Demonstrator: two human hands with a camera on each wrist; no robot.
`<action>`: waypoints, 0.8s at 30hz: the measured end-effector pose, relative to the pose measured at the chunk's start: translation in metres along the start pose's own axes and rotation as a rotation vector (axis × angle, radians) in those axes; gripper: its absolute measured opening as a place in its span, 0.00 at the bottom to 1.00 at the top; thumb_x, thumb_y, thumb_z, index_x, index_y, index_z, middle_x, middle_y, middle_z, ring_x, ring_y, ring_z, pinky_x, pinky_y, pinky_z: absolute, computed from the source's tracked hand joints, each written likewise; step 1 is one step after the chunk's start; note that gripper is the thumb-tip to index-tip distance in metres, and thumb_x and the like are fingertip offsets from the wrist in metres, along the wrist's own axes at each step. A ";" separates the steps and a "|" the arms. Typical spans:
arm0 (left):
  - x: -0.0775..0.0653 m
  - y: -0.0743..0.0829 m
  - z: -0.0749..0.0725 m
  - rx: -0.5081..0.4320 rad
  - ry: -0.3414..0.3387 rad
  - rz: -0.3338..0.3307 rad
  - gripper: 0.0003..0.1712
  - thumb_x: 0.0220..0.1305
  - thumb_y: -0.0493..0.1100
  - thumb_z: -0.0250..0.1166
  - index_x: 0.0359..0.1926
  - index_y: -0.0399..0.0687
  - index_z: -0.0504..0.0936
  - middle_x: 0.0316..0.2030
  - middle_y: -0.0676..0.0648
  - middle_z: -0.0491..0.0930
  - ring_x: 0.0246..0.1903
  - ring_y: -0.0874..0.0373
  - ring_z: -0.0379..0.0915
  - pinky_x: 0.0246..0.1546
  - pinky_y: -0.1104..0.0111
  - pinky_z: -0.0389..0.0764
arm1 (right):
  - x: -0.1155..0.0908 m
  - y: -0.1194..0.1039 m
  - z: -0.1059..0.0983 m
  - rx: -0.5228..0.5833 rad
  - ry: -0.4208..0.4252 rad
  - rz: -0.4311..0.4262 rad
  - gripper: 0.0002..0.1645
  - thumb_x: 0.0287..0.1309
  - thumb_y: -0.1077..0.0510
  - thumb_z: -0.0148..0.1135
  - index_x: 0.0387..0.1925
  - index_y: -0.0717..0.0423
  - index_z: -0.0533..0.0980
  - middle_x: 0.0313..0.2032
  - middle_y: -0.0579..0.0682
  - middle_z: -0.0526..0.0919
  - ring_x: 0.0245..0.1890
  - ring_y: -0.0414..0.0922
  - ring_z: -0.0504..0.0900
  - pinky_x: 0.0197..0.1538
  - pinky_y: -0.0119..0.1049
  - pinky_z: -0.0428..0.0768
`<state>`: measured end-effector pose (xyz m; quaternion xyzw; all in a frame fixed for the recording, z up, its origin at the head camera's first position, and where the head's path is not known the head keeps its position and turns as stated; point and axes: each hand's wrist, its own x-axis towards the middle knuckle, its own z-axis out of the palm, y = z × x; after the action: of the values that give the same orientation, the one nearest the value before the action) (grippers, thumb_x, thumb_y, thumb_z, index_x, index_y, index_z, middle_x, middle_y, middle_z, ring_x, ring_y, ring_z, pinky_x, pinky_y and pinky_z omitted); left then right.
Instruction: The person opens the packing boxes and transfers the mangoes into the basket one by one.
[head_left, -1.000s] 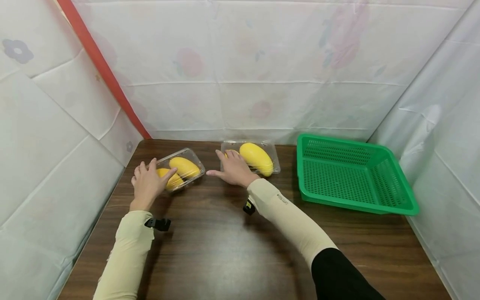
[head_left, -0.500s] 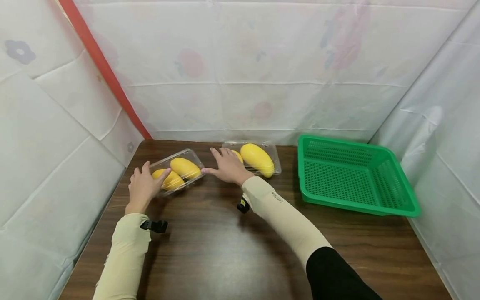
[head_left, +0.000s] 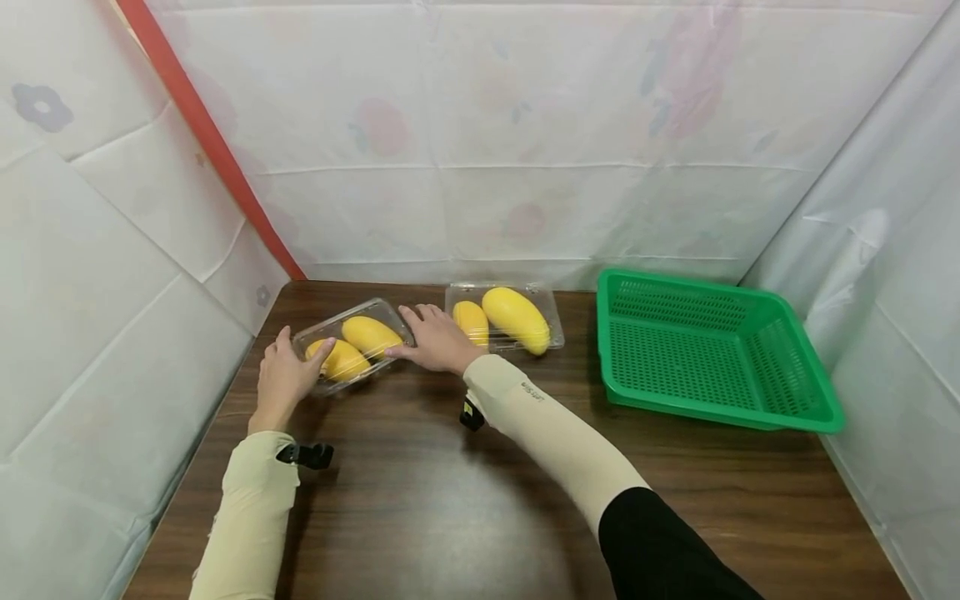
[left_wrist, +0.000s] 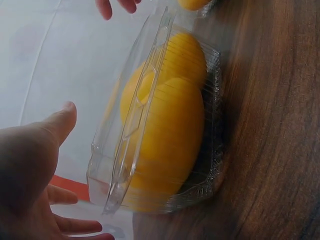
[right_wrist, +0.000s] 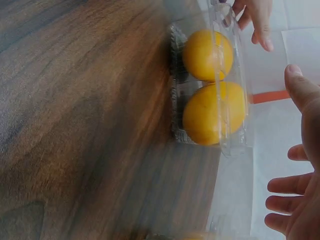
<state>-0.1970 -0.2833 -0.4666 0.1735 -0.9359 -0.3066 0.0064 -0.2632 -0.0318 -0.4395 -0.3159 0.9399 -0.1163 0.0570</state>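
A person's two bare hands reach over a dark wood-grain table (head_left: pixel 450 508) toward a clear plastic clamshell box (head_left: pixel 386 310) at the back left of the tabletop. The box sits flat, turned at an angle, and holds two yellow mangoes: the left mango (head_left: pixel 337 362) and the right mango (head_left: pixel 372 335), lying side by side.

The left hand (head_left: pixel 285 382) is at the near left end of the box, its thumb and fingers spread wide. The right hand (head_left: pixel 437 340) is at the other end, between this box and a second one, also spread wide with the thumb pointing left. Both wrist views show gaps between the hands and the box; neither hand holds anything.

The second clear box (head_left: pixel 546 300) stands just right of the right hand, with a smaller-looking mango (head_left: pixel 471 323) and a longer mango (head_left: pixel 517 320) in it. Farther right is a rectangular green mesh basket (head_left: pixel 678 362).

Beige sleeves cover both forearms, and a small black camera is worn at each wrist. Pale sheets with faint fruit and flower prints (head_left: pixel 450 125) line the surroundings, with a red strip (head_left: pixel 202 142) at the left corner
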 end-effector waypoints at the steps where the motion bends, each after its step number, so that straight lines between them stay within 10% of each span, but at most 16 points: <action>1: 0.000 -0.001 0.000 -0.003 -0.004 -0.002 0.61 0.62 0.76 0.47 0.76 0.36 0.39 0.70 0.23 0.48 0.69 0.25 0.47 0.66 0.35 0.54 | 0.000 -0.001 0.001 0.012 -0.009 0.003 0.53 0.60 0.24 0.45 0.76 0.48 0.50 0.72 0.56 0.61 0.73 0.52 0.59 0.74 0.48 0.61; 24: 0.010 -0.009 0.005 -0.187 -0.076 -0.047 0.56 0.66 0.74 0.42 0.76 0.39 0.38 0.73 0.27 0.47 0.71 0.29 0.46 0.69 0.39 0.54 | 0.008 -0.010 0.030 0.355 0.002 0.073 0.51 0.63 0.29 0.50 0.76 0.50 0.49 0.71 0.58 0.59 0.69 0.54 0.66 0.66 0.49 0.72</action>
<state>-0.2036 -0.2907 -0.4766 0.1824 -0.8983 -0.3992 -0.0199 -0.2583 -0.0497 -0.4663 -0.2664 0.9155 -0.2786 0.1153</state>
